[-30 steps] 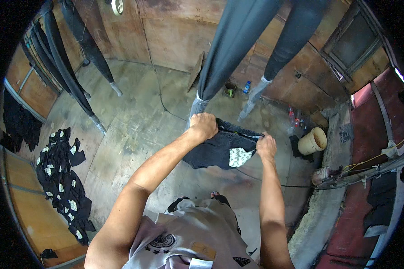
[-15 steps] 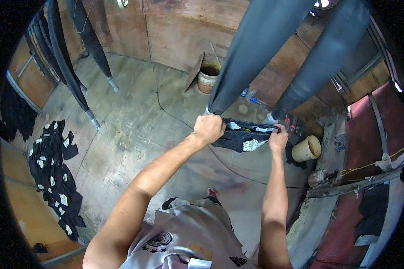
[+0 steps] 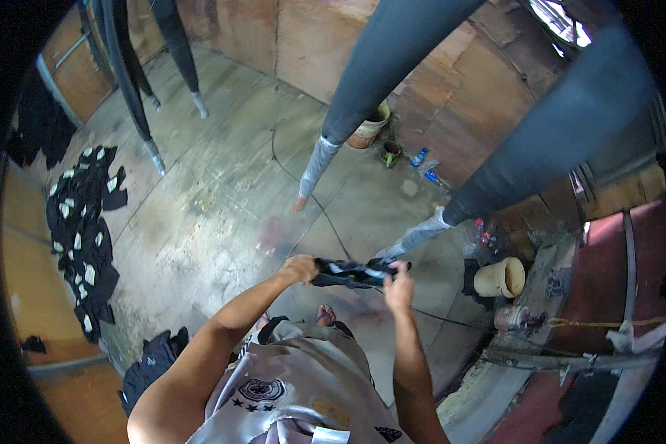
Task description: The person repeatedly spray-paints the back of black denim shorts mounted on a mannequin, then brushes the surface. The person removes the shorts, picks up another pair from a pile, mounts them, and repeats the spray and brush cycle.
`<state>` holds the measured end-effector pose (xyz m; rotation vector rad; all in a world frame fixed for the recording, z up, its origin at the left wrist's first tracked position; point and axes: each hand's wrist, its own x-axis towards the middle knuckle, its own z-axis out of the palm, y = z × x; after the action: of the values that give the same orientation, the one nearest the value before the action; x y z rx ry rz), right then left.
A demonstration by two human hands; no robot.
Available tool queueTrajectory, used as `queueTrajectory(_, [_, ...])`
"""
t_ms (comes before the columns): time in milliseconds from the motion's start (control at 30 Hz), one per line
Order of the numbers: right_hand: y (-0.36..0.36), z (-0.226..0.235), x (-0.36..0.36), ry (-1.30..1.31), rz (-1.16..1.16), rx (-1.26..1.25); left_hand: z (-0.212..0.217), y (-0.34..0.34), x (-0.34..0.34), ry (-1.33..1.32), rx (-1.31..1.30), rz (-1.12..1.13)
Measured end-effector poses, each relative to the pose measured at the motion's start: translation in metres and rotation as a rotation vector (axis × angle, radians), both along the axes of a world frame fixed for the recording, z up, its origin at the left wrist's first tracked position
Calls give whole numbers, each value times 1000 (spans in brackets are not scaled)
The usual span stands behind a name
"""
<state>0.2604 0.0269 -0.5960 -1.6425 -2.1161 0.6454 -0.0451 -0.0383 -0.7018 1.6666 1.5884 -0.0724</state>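
Observation:
Between my hands, close in front of me, I hold a dark pair of trousers (image 3: 348,281) by its opening, with whitish lining showing inside. My left hand (image 3: 300,268) is closed on one side of the edge. On the other side my right hand (image 3: 399,287) grips it too. Two large dark tapering tubes hang overhead, with grey wrapped ends. The left tube (image 3: 366,66) ends free, beyond my left hand. The right tube (image 3: 496,181) reaches down to the trousers' far edge; whether its tip enters the opening I cannot tell.
Dark garments with whitish patches (image 3: 85,237) lie along the left floor, and another dark pile (image 3: 154,362) lies by my left arm. More dark tubes (image 3: 129,89) hang at the back left. A cable (image 3: 329,226) crosses the floor. Buckets (image 3: 499,278) stand to the right and behind the left tube.
The trousers have come down toward me, away from the left tube. That tube's grey end now hangs uncovered, and more of the right tube's grey end shows. Both hands keep their grip.

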Motion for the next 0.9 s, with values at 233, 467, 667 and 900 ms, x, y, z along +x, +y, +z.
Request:
queueTrajectory(233, [-119, -98, -51, 132, 513, -340, -154, -100, -9, 177, -25, 1299])
queueTrajectory(467, [-96, -276, -39, 155, -390, -913, -209, -58, 5, 27, -239, 918])
queueTrajectory(667, [-29, -480, 96, 472, -1259, -1194, -320, 49, 89, -355, -469, 722])
queueTrajectory(900, [70, -559, 166, 931, -1014, -1056, -421, 94, 104, -469, -442, 1181])
